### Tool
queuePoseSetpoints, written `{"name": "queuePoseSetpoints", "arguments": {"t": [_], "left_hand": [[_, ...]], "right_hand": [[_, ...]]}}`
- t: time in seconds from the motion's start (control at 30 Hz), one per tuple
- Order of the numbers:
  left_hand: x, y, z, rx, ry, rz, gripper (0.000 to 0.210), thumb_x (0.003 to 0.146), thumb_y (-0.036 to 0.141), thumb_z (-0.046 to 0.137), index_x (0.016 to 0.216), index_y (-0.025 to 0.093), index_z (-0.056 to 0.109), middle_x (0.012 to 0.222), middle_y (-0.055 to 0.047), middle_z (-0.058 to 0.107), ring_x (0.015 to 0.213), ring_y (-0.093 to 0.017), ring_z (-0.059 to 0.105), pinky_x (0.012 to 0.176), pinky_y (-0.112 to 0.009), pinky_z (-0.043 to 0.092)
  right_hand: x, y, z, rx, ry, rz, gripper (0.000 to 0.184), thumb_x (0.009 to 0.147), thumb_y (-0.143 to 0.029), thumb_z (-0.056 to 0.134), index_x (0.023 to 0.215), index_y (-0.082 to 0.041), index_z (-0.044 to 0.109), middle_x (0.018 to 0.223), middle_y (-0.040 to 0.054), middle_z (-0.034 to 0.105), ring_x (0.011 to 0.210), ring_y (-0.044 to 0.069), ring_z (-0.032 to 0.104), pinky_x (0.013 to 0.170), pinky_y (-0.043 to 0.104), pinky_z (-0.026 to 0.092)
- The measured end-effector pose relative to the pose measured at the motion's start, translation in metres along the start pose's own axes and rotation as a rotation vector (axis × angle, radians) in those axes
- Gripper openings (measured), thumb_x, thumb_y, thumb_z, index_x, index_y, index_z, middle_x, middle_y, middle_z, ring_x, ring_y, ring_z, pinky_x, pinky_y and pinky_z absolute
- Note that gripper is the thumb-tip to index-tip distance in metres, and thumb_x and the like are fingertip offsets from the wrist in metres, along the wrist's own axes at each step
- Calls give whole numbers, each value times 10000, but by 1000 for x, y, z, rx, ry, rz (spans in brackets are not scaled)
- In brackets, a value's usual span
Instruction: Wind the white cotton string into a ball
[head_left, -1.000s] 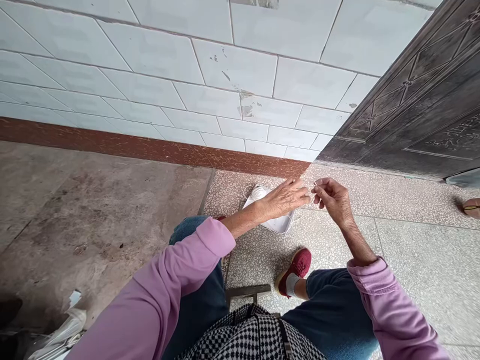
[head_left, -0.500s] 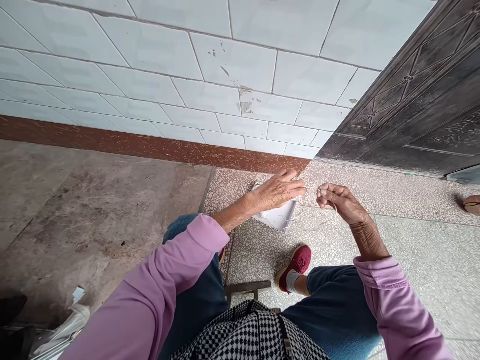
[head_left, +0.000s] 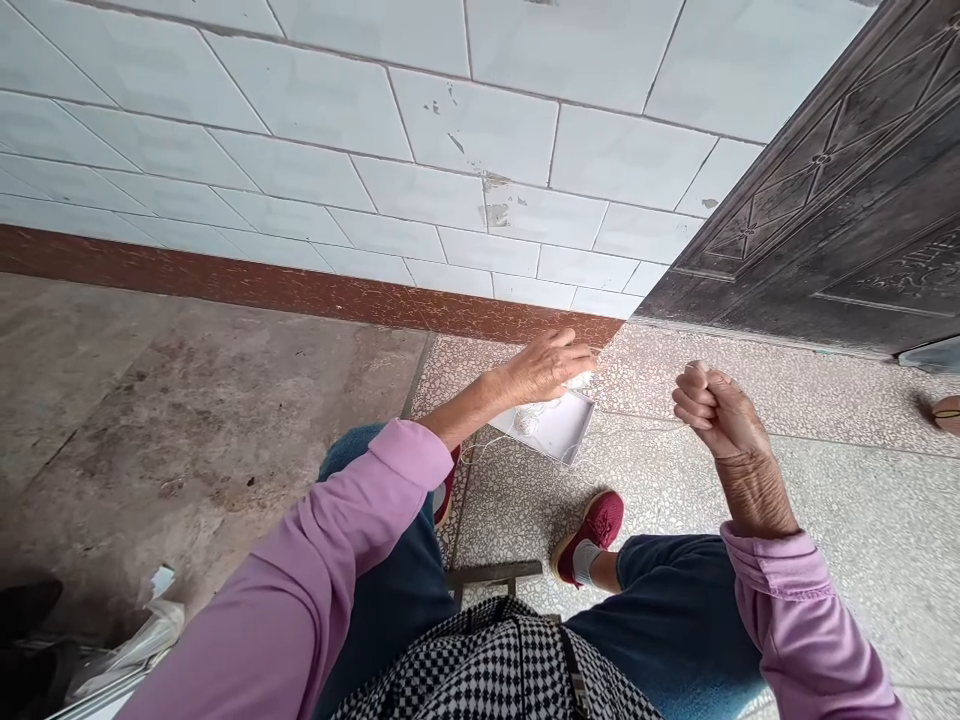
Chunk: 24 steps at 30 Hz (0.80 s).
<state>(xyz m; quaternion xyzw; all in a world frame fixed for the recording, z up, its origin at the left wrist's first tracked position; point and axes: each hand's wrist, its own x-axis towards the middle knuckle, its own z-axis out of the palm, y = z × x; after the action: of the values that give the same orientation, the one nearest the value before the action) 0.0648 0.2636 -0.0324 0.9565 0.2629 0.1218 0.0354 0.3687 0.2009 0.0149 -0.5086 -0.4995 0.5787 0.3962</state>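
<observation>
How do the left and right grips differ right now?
Pose: left grip is loosely bent; right grip is closed like a fist.
Place: left grip overlaps the white tray in view; right grip is off to one side.
Nearby: white bundle at left grip; thin thread running to right grip.
Shared: both bare, lilac sleeves pushed back.

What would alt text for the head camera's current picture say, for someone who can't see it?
White string lies in a tray beneath a person's left hand; some reaches the closed right hand. Around them are a tiled wall, a dark door, speckled floor and red shoes.
</observation>
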Motion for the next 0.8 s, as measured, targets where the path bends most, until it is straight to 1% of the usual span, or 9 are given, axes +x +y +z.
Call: {"name": "queuePoseSetpoints", "arguments": {"t": [0.17, 0.3, 0.4, 0.47, 0.57, 0.63, 0.67, 0.7, 0.8], "left_hand": [[-9, 46, 26, -93, -81, 187, 383, 895, 44, 777, 1253, 172, 734, 1235, -101, 780, 1153, -264, 636, 958, -386, 493], [-6, 73, 18, -345, -123, 182, 406, 868, 68, 793, 1248, 204, 748, 1186, -78, 796, 1144, -267, 680, 966, -390, 535], [0, 54, -5, -844, -51, 15, 477, 856, 172, 837, 1319, 232, 738, 1256, -78, 799, 1111, -244, 722, 963, -405, 582], [3, 29, -19, -1201, 70, -89, 516, 839, 274, 868, 1335, 222, 734, 1287, -93, 792, 1107, -239, 743, 930, -402, 611], [3, -7, -29, -1516, 294, -242, 562, 769, 317, 908, 1291, 191, 742, 1250, -107, 801, 1080, -234, 760, 915, -397, 632], [2, -23, -27, -1608, 385, -327, 604, 729, 330, 934, 1283, 189, 740, 1215, -102, 809, 1076, -240, 766, 943, -413, 636], [1, -28, -25, -1634, 413, -359, 617, 719, 347, 940, 1282, 197, 739, 1204, -98, 811, 1078, -247, 767, 952, -423, 637], [1, -31, -24, -1654, 432, -388, 621, 715, 370, 940, 1280, 209, 739, 1202, -94, 812, 1093, -257, 767, 960, -433, 640], [-1, -34, -24, -1730, 469, -423, 610, 704, 441, 944, 1243, 226, 753, 1212, -101, 808, 1193, -313, 752, 993, -456, 642]], "right_hand": [[3, 1, 4, -52, 106, -110, 355, 995, -637, 638, 949, -285, 656, 662, -80, 124, 542, 144, 71, 419, 297, 153], [16, 15, 14, -221, 187, -141, 460, 1007, -603, 598, 1241, -231, 734, 644, -51, 398, 511, 130, 184, 455, 296, 204], [24, 33, 14, -535, 263, -191, 501, 969, -660, 620, 1122, -205, 766, 664, -10, 541, 552, 148, 381, 537, 304, 318], [24, 43, 11, -651, 209, -171, 518, 923, -717, 653, 901, -208, 751, 639, 2, 548, 583, 160, 443, 580, 314, 357], [16, 46, 6, -557, -116, 0, 574, 890, -756, 698, 729, -205, 712, 595, -5, 518, 557, 138, 419, 556, 295, 329], [10, 41, 5, -378, -337, 131, 571, 906, -744, 719, 741, -197, 742, 547, -33, 454, 514, 113, 353, 517, 272, 282], [8, 39, 4, -274, -377, 167, 552, 913, -726, 736, 759, -196, 752, 530, -48, 420, 495, 101, 310, 498, 262, 257], [8, 36, 2, -174, -356, 175, 520, 913, -697, 763, 773, -197, 749, 520, -61, 395, 482, 90, 272, 478, 254, 237], [14, 35, -10, 86, -98, 99, 372, 850, -544, 881, 840, -209, 721, 544, -78, 404, 472, 66, 211, 419, 219, 204]]}}
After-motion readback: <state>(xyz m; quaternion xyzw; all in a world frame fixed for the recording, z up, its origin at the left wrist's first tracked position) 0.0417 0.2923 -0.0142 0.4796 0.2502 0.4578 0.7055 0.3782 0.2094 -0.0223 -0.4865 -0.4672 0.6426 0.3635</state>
